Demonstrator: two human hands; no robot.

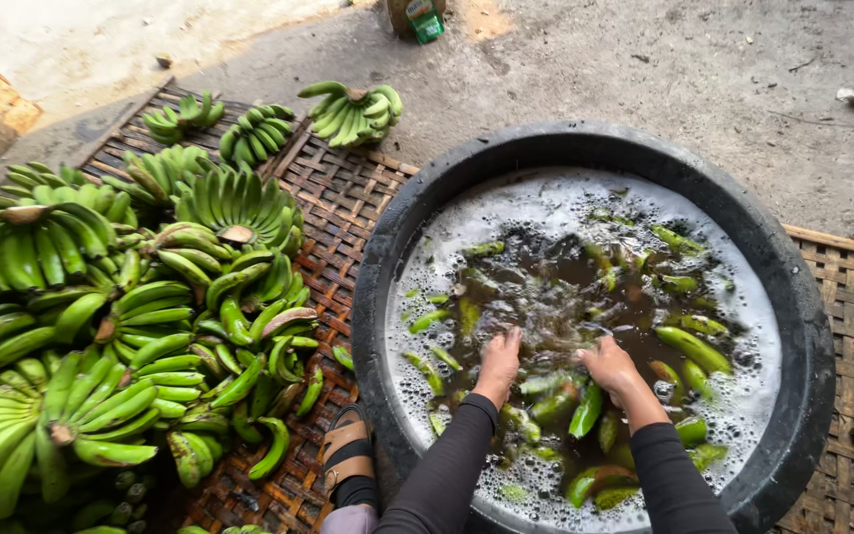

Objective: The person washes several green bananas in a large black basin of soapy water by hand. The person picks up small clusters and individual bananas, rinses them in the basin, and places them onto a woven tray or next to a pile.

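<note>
- Woven mat (348, 198) on concrete carries green banana bunches (101, 326).
- Our left hand (499, 360) and right hand (609, 368) plunge apart into the black tub (793, 297) among floating bananas (694, 348); we cannot tell their grip.

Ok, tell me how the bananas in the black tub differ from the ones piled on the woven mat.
The tub bananas float loose and single in dark, foamy water; the mat bananas are dry and joined in bunches. Both hands, left hand and right hand, reach among the tub bananas; nobody touches the mat bananas. Both lots are green.
</note>
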